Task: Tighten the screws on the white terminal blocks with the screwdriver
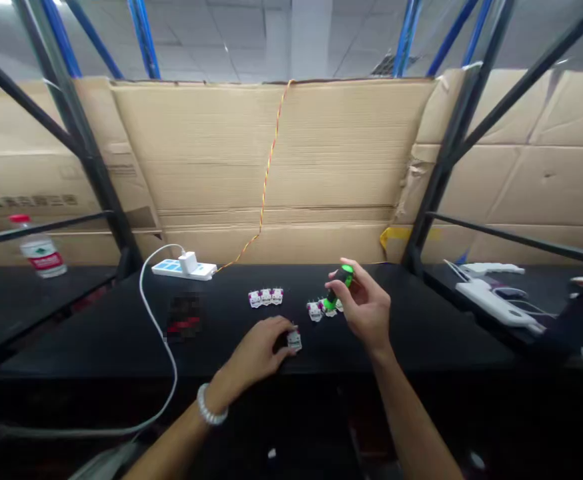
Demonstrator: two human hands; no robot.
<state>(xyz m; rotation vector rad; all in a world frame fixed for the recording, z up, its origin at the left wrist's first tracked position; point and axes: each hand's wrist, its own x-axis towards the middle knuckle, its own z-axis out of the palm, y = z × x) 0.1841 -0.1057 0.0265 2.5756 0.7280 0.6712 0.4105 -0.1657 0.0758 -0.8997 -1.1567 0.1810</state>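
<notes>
My left hand (pixel 264 347) rests near the front edge of the black table, its thumb and fingers closed around a small white block (pixel 294 341). My right hand (pixel 366 300) grips a short green-and-black screwdriver (pixel 342 275), tilted with its lower end toward the table. Below that tool lies a row of small white blocks (pixel 315 311) with purple parts, partly covered by the screwdriver and hand. Farther left sits another row of three white-and-purple blocks (pixel 266 297). The screwdriver's tip is too small to make out.
A white power strip (pixel 171 268) with a plugged-in charger (pixel 188 261) lies at the back left, its white cable (pixel 157 323) looping forward. Behind stands a cardboard wall (pixel 201 153). Dark rack posts rise on both sides. A bottle (pixel 44 253) stands far left.
</notes>
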